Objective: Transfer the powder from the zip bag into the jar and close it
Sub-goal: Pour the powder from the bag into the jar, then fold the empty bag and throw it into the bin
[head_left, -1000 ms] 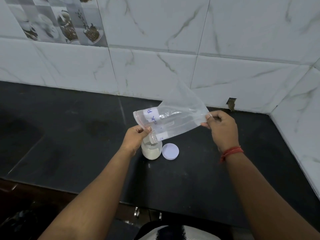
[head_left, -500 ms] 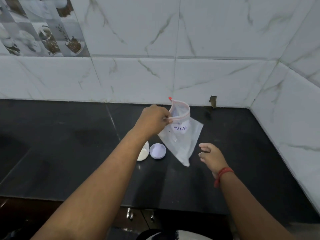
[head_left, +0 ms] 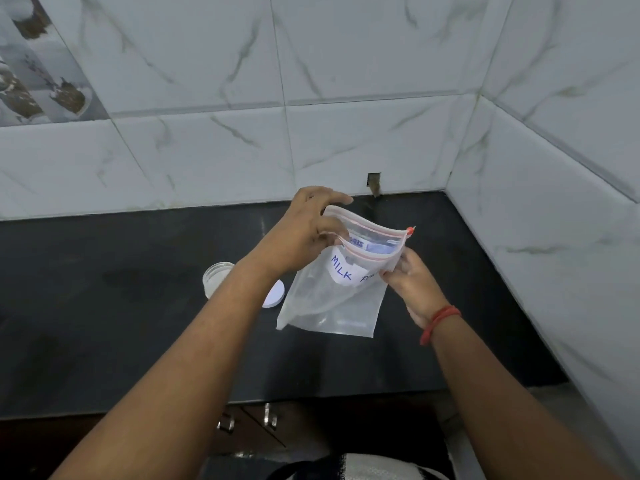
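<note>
Both hands pinch the zip bag point(head_left: 332, 292) — left hand point(head_left: 304, 233) and right hand point(head_left: 412, 282) fingers at its mouth above the surface point(head_left: 104, 323); best set it aside cleanly, then cap the open jar point(head_left: 216, 277) with its lid point(head_left: 275, 296).

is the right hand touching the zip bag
Touching. The head view shows the right hand pinching the zip bag near its zip edge, its fingers pressed onto the plastic with no gap.

a clear zip bag point(head_left: 332, 299), labelled "milk", is held upright, mouth open. an open jar point(head_left: 215, 277) and white lid point(head_left: 275, 296) are set on the counter.
</note>
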